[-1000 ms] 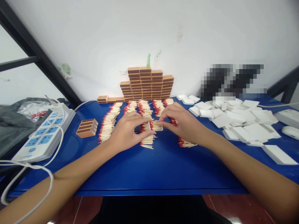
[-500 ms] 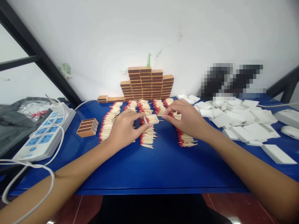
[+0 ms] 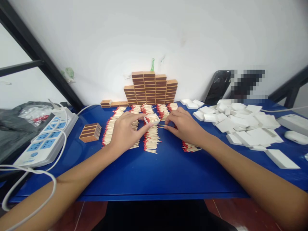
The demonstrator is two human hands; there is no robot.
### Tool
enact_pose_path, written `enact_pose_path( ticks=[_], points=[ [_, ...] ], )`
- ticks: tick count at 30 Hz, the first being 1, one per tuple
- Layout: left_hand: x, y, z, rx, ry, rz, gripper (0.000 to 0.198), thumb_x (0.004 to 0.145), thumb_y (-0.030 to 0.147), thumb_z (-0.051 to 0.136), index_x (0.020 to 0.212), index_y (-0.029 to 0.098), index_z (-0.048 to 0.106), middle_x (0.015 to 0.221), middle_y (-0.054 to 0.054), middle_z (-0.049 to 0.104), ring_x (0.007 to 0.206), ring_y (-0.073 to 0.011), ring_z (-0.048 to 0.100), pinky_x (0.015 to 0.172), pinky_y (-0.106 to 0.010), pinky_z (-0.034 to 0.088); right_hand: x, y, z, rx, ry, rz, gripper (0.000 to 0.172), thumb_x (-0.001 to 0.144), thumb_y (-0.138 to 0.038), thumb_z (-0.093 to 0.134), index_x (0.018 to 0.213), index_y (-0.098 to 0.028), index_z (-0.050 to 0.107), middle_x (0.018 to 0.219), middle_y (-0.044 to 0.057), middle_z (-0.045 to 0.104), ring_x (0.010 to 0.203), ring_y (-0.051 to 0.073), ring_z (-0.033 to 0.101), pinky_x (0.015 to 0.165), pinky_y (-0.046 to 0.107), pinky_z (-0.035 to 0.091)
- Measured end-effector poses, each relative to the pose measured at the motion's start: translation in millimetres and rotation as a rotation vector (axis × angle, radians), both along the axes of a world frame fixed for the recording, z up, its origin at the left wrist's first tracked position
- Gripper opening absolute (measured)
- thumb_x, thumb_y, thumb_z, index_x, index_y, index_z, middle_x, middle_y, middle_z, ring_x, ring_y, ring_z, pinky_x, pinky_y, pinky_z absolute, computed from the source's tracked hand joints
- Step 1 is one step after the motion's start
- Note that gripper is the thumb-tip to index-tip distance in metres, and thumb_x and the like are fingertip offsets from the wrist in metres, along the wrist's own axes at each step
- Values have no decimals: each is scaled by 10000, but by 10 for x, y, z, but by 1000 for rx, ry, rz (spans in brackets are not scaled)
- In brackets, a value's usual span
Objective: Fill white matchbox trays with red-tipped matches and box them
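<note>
- While my left hand (image 3: 126, 130) holds a small white tray (image 3: 145, 121) at its left end, thumb and fingers are nearly together, with only the tray's width between them.
- The tray is tilted a little, over the middle row of matches (image 3: 151, 139), and red-headed matches (image 3: 151, 117) already lie in it.
- My right hand (image 3: 186, 126) is just beside the tray, its thumb and index finger drawn close in a pinch on a few loose matches (image 3: 161, 125); I cannot tell how many.
- Those matches point out to the left from my fingertips, below the tray's right end.
- More matches run in rows on the blue table (image 3: 154, 173): a long row (image 3: 113, 125) lies to the left of my left hand, and the near end of another (image 3: 191, 147) shows below my right wrist.
- Against the wall, brown matchboxes (image 3: 150, 88) stand in a stepped stack, and a small block of boxes (image 3: 90, 132) sits apart at my left.
- Far left is a power strip (image 3: 45, 138) with blue sockets.
- Right of my right hand, a heap of white trays (image 3: 243, 120) spreads over the table.
</note>
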State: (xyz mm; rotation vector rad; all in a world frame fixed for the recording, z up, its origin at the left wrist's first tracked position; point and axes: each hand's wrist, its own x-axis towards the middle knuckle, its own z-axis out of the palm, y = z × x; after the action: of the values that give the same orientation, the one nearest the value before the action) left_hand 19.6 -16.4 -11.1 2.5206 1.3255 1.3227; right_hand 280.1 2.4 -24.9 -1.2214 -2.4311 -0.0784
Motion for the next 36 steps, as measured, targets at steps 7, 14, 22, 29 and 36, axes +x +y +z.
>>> enact_pose_path(
  ticks=[7, 14, 22, 29, 36],
  points=[
    [-1, 5, 2, -12, 19, -17, 278, 879, 441, 811, 1043, 218, 792, 981, -36, 812, 913, -236, 728, 862, -382, 548, 30, 34, -43, -36, -39, -4, 134, 981, -207, 621, 864, -190, 686, 901, 106, 671, 977, 302, 540, 836, 423, 423],
    [-28, 51, -43, -41, 96, -24, 370, 863, 533, 800, 1052, 215, 800, 968, -58, 811, 876, -250, 724, 826, -399, 550, 90, -56, 191, 127, 117, 1, 151, 1019, -242, 575, 880, -212, 626, 926, 103, 662, 910, 285, 503, 840, 442, 421],
    [29, -33, -44, -33, 80, -111, 370, 856, 518, 815, 1076, 221, 790, 945, -48, 803, 863, -224, 719, 813, -367, 557, -97, -180, 162, 46, 210, 209, 95, 1031, -244, 584, 957, -223, 640, 951, 82, 659, 955, 265, 507, 880, 423, 430],
    [40, -58, 5, -61, 39, -29, 307, 866, 497, 810, 1050, 251, 796, 957, -31, 815, 893, -243, 737, 843, -394, 568, 5, -71, 162, 33, 278, 63, 151, 1015, -296, 600, 901, -234, 677, 909, 77, 682, 915, 266, 541, 868, 427, 421],
    [1, -16, 49, -56, -21, 105, 295, 854, 479, 823, 1022, 238, 806, 1018, -28, 825, 932, -255, 759, 867, -394, 575, 107, 136, -77, -7, 78, -19, 153, 979, -283, 638, 990, -213, 774, 977, 117, 683, 1006, 309, 524, 879, 448, 417]
  ],
)
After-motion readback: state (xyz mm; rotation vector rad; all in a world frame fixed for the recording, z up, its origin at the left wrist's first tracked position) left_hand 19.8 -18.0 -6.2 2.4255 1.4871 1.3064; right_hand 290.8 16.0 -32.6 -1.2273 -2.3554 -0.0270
